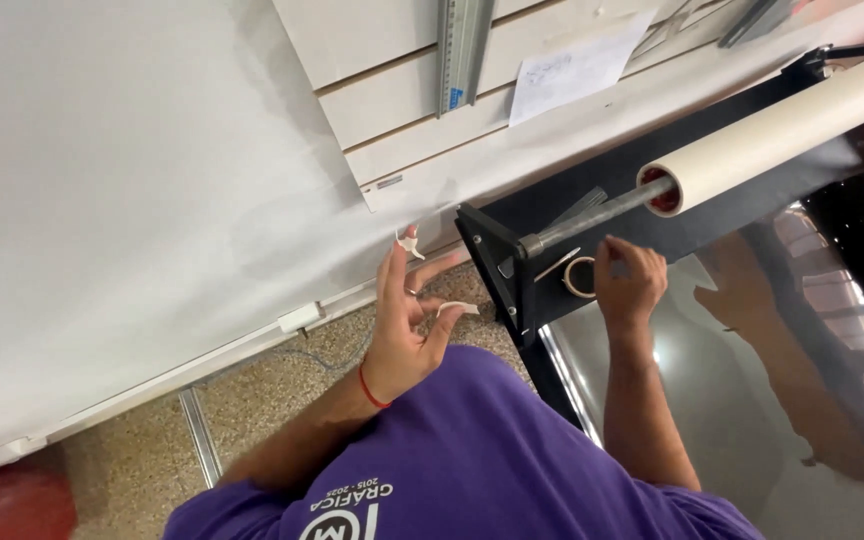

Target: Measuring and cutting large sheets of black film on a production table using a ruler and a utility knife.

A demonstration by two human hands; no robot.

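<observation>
Room: I look down along a slatted white wall panel [392, 95], with speckled stone floor [282, 385] below it and a glossy dark table top [712, 400] on my right.
White sheet: a large pale sheet [122, 190] hangs over the left of the view; its lower right corner comes down to just above my left fingertips.
Roll: a long cream cardboard roll [792, 120] sits on a metal rod [592, 215] carried by a black bracket stand [497, 265]; the red plug in its open end faces me.
Wall items: a metal ruler [462, 50] hangs upright on the slats, and a sheet of paper [572, 65] is stuck beside it.
Sleeve: my purple shirt [472, 450] fills the bottom centre.
Left hand: my left hand [402, 320] is raised, palm towards me, fingers spread and half curled. A red cord circles the wrist.
Tape strips: small pale tape strips [457, 307] cling to my left fingertips, one at the thumb tip and another [410, 243] at the top finger, touching the sheet's edge. Nothing is gripped in the palm.
Right hand: my right hand [630, 285] rests on the black stand, fingers curled downward.
Tape ring: a small tape ring [578, 277] lies flat on the stand, just left of my right fingers, touching or nearly touching them; I cannot tell whether they pinch it.
</observation>
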